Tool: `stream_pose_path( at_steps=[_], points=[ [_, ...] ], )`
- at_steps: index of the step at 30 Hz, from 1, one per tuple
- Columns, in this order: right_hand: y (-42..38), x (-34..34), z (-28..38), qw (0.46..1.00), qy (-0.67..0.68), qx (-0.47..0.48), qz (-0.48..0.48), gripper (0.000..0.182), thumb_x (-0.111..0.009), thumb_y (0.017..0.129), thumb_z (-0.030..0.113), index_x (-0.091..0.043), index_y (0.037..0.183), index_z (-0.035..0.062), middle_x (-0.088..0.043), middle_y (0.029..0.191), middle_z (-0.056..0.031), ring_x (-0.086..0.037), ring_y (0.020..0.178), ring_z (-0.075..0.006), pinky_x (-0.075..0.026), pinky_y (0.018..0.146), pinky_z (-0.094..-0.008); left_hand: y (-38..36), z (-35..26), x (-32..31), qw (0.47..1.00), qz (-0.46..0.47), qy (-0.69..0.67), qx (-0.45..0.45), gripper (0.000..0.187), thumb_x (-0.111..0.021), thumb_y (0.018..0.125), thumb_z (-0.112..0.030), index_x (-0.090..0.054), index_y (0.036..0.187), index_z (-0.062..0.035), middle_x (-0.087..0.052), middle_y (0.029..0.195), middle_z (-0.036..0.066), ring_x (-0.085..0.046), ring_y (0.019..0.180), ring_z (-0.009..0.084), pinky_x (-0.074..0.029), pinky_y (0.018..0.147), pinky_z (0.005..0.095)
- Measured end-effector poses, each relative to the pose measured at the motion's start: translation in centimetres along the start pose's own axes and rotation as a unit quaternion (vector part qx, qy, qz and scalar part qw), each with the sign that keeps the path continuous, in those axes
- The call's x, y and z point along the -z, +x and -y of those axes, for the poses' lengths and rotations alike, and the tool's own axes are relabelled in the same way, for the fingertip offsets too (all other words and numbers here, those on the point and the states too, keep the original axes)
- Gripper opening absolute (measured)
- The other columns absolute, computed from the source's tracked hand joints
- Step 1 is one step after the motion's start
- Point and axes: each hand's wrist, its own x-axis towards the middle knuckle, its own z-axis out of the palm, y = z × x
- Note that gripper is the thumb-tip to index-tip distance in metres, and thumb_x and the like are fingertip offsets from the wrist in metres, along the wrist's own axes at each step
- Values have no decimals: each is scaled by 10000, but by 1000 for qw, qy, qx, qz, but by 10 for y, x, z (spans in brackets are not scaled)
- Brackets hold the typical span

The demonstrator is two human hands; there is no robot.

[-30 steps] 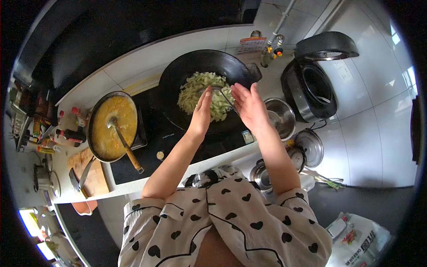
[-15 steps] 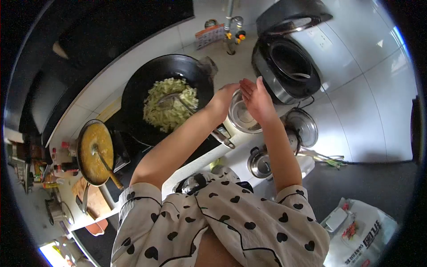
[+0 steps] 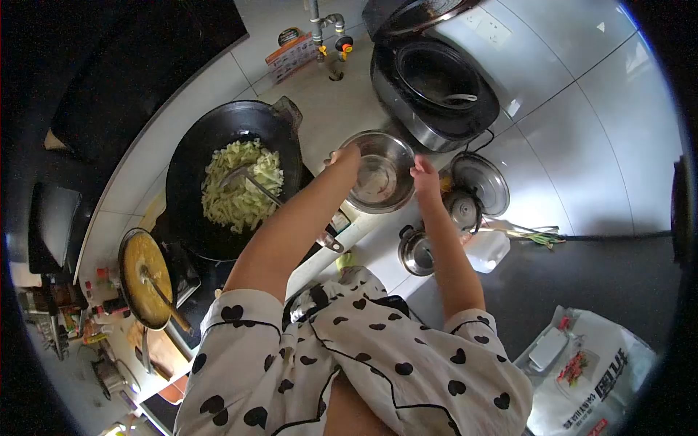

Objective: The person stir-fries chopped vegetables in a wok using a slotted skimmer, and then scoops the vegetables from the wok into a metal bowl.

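Note:
A shiny metal bowl (image 3: pixel 379 174) is between my two hands, at the counter edge in front of the rice cooker. My left hand (image 3: pixel 345 161) grips its left rim, fingers partly hidden behind the wrist. On the opposite side, my right hand (image 3: pixel 424 176) is closed at the right rim, slightly blurred. Only thin residue shows on the bowl's bottom. Left of the hands, a black wok (image 3: pixel 190 156) holds chopped pale green vegetable (image 3: pixel 240 200), and a metal spatula (image 3: pixel 265 190) rests in it with its handle toward me.
An open rice cooker (image 3: pixel 429 123) stands behind the bowl. A pan of yellow egg-like mixture (image 3: pixel 142 265) with a wooden-handled ladle (image 3: pixel 171 309) is at left. Metal pots (image 3: pixel 416 251), a glass lid (image 3: pixel 488 185) and green onions (image 3: pixel 538 235) lie right. A plastic bag (image 3: pixel 589 370) is lower right.
My hands have parted from close together above the bowl and moved down to its two sides, now holding the rim. The view has shifted, so the scene sits further left.

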Motion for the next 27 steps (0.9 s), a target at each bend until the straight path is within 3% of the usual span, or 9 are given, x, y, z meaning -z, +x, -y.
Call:
stream_pose_path(
  at_steps=[3, 4, 7, 10, 16, 17, 20, 24, 27],
  points=[
    [21, 7, -26, 989, -133, 27, -57, 527, -525, 777, -119, -435, 1287, -26, -459, 1341, -120, -437, 1243, -232, -361, 984, -325, 14, 5, -2, 998, -56, 20, 22, 698, -634, 737, -411, -393, 1334, -142, -369, 1369, 101, -379, 1238, 277, -366, 978, 450],
    [-4, -4, 10, 973, -216, -40, -77, 510, -538, 787, -84, -426, 1283, -41, -460, 1338, -124, -436, 1242, -225, -351, 988, -307, 17, 6, -3, 997, -68, 25, 30, 723, -641, 731, -427, -379, 1344, -147, -355, 1380, 98, -368, 1248, 279, -360, 986, 453],
    [29, 4, -51, 991, -104, -9, -84, 538, -549, 745, -98, -430, 1267, -43, -494, 1293, -112, -467, 1202, -220, -346, 975, -279, 23, 10, -5, 994, -93, 37, 51, 799, -660, 713, -475, -336, 1371, -159, -314, 1412, 89, -336, 1278, 287, -341, 1011, 463],
    [19, 5, -37, 997, -70, -23, -36, 566, -532, 704, -127, -433, 1255, -45, -519, 1244, -99, -493, 1155, -217, -340, 959, -260, 35, 16, -4, 996, -76, 24, 46, 877, -679, 695, -522, -293, 1399, -171, -272, 1445, 79, -304, 1309, 294, -323, 1035, 473],
    [13, 14, -37, 993, -109, 10, -39, 576, -508, 691, -139, -443, 1253, -29, -532, 1208, -93, -513, 1095, -205, -358, 933, -264, -57, 8, 15, 990, 73, -103, -61, 481, -547, 813, -265, -490, 1236, -44, -529, 1167, 182, -556, 981, 359, -475, 790, 533],
    [2, 12, -19, 991, -127, 45, -24, 568, -509, 695, -132, -444, 1250, -30, -533, 1204, -96, -514, 1090, -207, -362, 930, -268, -67, 10, 19, 984, 95, -125, -79, 418, -522, 835, -214, -527, 1205, -20, -576, 1114, 202, -606, 917, 372, -504, 741, 545],
    [-2, 9, 1, 973, -159, 166, -26, 568, -509, 714, -109, -429, 1272, -33, -522, 1226, -125, -502, 1122, -223, -359, 960, -289, -22, -2, 24, 998, 33, 38, -23, 637, -570, 792, -237, -338, 1380, -153, -366, 1384, 96, -389, 1251, 293, -384, 978, 396],
    [-37, -7, 67, 953, -161, 253, -47, 633, -488, 722, -122, -384, 1337, -12, -483, 1292, -155, -457, 1207, -233, -323, 1020, -294, -37, -5, 34, 987, 43, -45, -151, 396, -581, 788, -161, -539, 1154, -13, -540, 1068, 154, -561, 900, 302, -457, 724, 479],
    [-62, -22, 115, 936, -147, 317, -52, 577, -461, 771, -113, -378, 1335, -21, -482, 1301, -183, -485, 1189, -266, -350, 1005, -317, -116, -8, 69, 960, 117, -113, -229, 438, -564, 800, -131, -487, 1217, -20, -522, 1063, 122, -519, 946, 238, -415, 786, 411]
  ],
)
